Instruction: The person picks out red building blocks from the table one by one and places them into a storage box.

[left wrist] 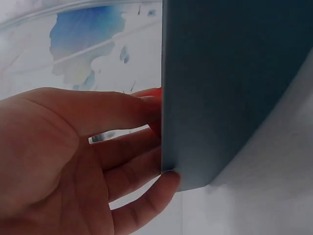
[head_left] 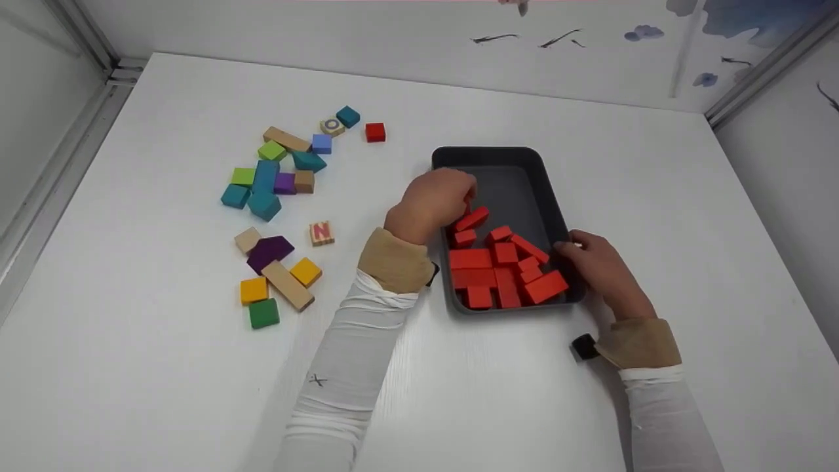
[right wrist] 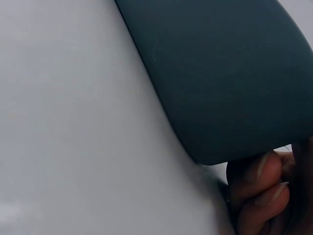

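A dark grey tray [head_left: 554, 203] stands on the white table with a cluster of red blocks [head_left: 472, 259] in its near half. My left hand [head_left: 436, 200] reaches over the tray's left wall and pinches a red block [left wrist: 155, 128] between thumb and fingers. Most of that block is hidden by the hand and the tray wall. In the left wrist view, the little finger touches the tray's outer side. At the near right side, my right hand [head_left: 603, 269] grips the tray's edge, thumb at the rim and fingers outside.
Left of the tray lie several loose blocks, among them a single red block [head_left: 375, 132], a block with a letter N [head_left: 322, 233], a purple block [head_left: 271, 252] and a green block [head_left: 264, 313]. A patterned white wall [head_left: 419, 39] bounds the table's far edge.
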Tool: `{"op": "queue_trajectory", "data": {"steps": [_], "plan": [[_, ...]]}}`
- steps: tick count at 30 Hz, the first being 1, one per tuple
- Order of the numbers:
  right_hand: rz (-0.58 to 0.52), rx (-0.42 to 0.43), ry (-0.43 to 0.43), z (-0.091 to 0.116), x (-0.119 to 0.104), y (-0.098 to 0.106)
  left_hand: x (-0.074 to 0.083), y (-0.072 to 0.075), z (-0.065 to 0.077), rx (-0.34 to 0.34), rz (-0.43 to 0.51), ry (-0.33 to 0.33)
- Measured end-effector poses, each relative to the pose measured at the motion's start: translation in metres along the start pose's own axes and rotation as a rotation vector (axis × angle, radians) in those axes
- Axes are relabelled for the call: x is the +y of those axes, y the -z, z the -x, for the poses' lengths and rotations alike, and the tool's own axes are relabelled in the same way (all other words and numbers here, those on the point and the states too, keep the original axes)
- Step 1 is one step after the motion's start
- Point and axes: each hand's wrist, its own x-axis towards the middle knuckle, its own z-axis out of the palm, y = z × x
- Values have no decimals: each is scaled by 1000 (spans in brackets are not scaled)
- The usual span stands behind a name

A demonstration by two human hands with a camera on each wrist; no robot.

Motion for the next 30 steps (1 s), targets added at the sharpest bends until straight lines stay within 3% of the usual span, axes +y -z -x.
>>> {"op": "queue_trajectory", "data": {"steps": [11,20,30], "plan": [[-4,-18,-17,-2,1,-1,15,-11,-1,-56,-14,-40],[-5,-35,-32,0,0,-1,18,-16,-2,-58,-68,8],[-5,-17,-22,0,0,0,20,-15,-1,-126,-92,-40]]}}
